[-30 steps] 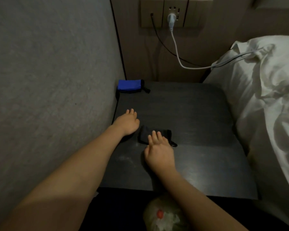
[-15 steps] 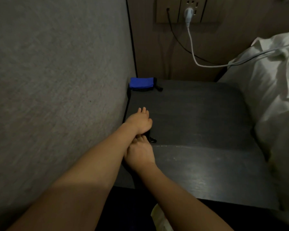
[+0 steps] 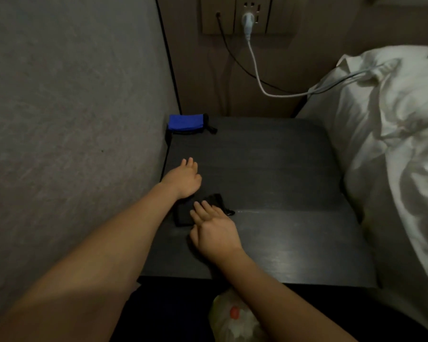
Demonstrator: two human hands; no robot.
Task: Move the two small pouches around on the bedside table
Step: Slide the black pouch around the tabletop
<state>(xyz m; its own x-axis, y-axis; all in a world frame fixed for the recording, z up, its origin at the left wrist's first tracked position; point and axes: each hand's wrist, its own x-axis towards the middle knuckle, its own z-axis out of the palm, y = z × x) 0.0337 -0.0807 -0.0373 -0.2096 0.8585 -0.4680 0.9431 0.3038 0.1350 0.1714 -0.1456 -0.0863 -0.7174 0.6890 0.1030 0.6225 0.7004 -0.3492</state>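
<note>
Dim light fell on the dark bedside table (image 3: 269, 174), wedged between a grey wall (image 3: 72, 107) and white bedding (image 3: 381, 144). At its far left corner lay the blue pouch (image 3: 187, 122) — well apart from both hands. The left hand (image 3: 183, 178) rested flat near the wall, fingers straight and close together. The right hand (image 3: 214, 230) pressed straight, slightly parted fingers onto the black pouch (image 3: 200, 209) — near the table's left edge, just behind the left wrist.

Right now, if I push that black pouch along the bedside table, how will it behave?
The black pouch lies flat and looks like soft fabric, so it probably bunches rather than rolls. The bedside table looks smooth, so it likely slides easily under the right hand.
</note>
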